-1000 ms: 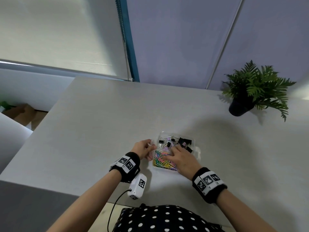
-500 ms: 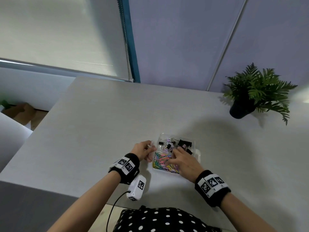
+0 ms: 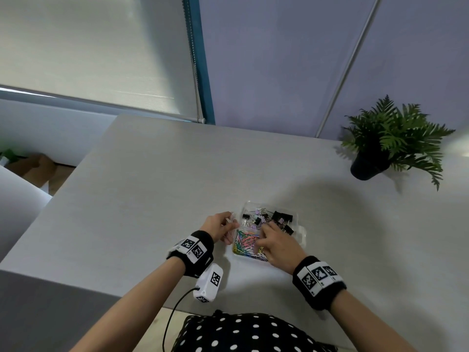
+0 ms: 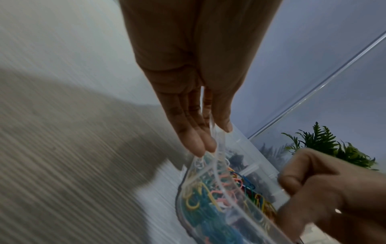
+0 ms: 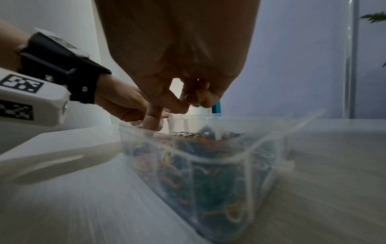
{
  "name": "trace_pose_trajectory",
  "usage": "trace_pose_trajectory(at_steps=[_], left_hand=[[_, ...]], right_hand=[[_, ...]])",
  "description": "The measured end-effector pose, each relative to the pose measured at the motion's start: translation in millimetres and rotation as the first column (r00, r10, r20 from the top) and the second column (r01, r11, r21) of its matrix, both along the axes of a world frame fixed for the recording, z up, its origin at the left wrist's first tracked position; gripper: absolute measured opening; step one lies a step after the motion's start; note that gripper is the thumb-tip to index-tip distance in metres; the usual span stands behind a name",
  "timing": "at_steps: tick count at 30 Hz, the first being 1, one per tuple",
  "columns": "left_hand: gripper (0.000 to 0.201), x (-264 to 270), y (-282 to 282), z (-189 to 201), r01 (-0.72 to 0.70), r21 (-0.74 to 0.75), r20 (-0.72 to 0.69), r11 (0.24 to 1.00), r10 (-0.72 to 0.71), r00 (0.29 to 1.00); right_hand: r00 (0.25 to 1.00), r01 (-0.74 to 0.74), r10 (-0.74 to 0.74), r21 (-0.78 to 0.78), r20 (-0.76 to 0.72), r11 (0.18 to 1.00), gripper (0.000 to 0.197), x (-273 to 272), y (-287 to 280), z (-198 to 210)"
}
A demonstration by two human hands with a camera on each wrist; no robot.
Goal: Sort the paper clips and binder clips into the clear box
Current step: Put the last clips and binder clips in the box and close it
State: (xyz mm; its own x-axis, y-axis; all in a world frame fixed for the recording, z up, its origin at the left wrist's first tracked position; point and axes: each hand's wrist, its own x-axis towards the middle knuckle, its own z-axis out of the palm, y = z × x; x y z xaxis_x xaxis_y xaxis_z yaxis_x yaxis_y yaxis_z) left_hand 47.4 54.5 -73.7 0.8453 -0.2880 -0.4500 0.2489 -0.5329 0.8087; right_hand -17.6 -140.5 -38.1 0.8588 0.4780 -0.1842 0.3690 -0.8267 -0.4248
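- Head view, far left: the grey table [image 3: 142, 199] showed no loose clips anywhere on its visible surface, so the sorting looked all but finished.
- The left hand [image 3: 218, 224] pinched the left rim of the clear box [image 3: 302, 233], thumb inside and fingers [image 4: 200, 145] outside in the left wrist view, steadying it.
- The box sat on the table near the front edge, between the two hands. Its near compartment was heaped with coloured paper clips [image 3: 245, 243]; the far compartment held the black and lilac binder clips [image 3: 281, 216].
- The right hand [image 3: 278, 246] hovered over the near compartment with fingers curled; the right wrist view showed the fingertips [image 5: 195, 99] bunched together above the pile, but whether they held a clip could not be told.
- Judging by this, what remained was at most a last clip to drop or move between compartments.
- Far right, a potted fern [image 3: 390, 141] stood well apart from the work.
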Motion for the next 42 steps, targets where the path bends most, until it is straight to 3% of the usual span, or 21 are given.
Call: trace_pose_trajectory(at_steps=[3,7,12,15,20,26,29,31,34,37,42], left_hand=[[0.012,0.1,-0.4,-0.2,-0.012,-0.002,-0.009,1.0,0.012,1.0],[0.018,-0.2,-0.8,1.3,-0.024,-0.022,-0.006,0.999,0.024,1.0],[0.014,-0.6,-1.4,4.2,-0.002,-0.01,-0.007,1.0,0.002,1.0],[0.014,-1.2,-1.7,5.4,-0.001,0.0,-0.003,1.0,0.001,1.0],[0.013,-2.6,-1.2,7.3,-0.002,0.009,0.006,1.0,0.002,1.0],[0.02,-9.1,1.6,5.7,-0.014,0.023,0.012,1.0,0.014,1.0],[0.017,-14.6,6.9,7.9,-0.001,0.019,0.006,1.0,0.001,1.0],[0.008,-18.2,11.1,9.9,0.009,0.017,-0.005,1.0,-0.009,1.0],[0.014,-22.1,19.0,8.9,0.01,0.004,-0.03,1.0,-0.01,1.0],[0.024,-29.0,24.1,7.2,0.004,0.008,-0.026,1.0,-0.003,1.0],[0.028,-36.3,30.5,10.0,-0.016,0.018,0.076,1.0,0.014,0.997]], right_hand=[[0.995,-0.094,0.09,-0.082,-0.052,0.992,0.024,-3.2,9.7,-5.2],[0.999,-0.042,0.04,-0.117,-0.024,0.992,0.029,2.6,9.1,-2.7],[0.997,0.069,-0.067,-0.048,0.042,0.996,0.032,11.8,7.6,1.4],[0.998,0.044,-0.037,-0.139,0.053,0.989,0.041,11.9,17.8,-1.8],[0.994,0.015,0.01,-0.234,0.108,0.972,0.033,-2.0,32.3,-10.3],[0.999,0.011,-0.016,-0.105,-0.046,0.994,0.038,-17.8,31.9,-11.2],[0.989,0.139,-0.141,0.049,0.039,0.989,0.037,-10.4,12.4,-5.8],[0.973,0.204,-0.208,0.046,0.102,0.978,0.025,0.9,-3.9,-1.0],[0.99,0.119,-0.109,-0.113,0.095,0.986,0.04,11.9,-21.3,1.4],[0.989,-0.036,0.076,-0.289,0.129,0.957,0.033,11.1,-27.8,-9.2],[0.954,-0.08,0.134,-0.201,0.269,0.976,0.024,-0.4,-31.8,5.8]])
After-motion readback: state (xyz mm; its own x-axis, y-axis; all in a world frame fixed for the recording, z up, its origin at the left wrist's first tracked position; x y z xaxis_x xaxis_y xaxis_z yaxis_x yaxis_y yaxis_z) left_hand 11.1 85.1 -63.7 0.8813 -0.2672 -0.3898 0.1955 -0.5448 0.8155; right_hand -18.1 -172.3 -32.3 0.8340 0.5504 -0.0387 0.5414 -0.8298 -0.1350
